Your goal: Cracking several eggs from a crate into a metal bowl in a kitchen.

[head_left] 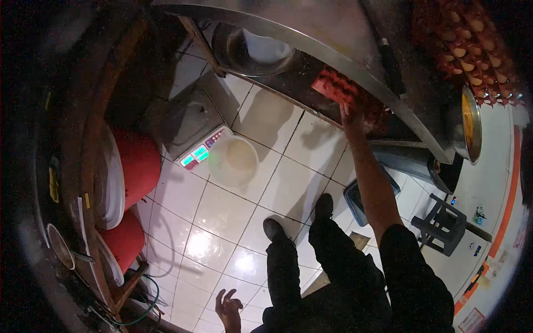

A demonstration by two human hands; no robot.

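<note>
My right hand (352, 116) reaches forward under the steel-edged worktop and grips the near edge of a red stack of what look like egg trays (333, 85). The stack sits on a dark low shelf, partly in shadow. Some of the right fingers are hidden by the stack and the gloom. Low in the picture, my left hand (227, 311) hangs free over the tiled floor, its fingers apart and slightly bent, holding nothing.
A scale (202, 149) with lit displays stands by a whitish bucket (233, 161). Left are red tubs (139, 166); a metal basin (252, 50) lies ahead. To the right stand a dark stool (441, 225), a steel bowl (471, 125) and egg-filled red trays (472, 47).
</note>
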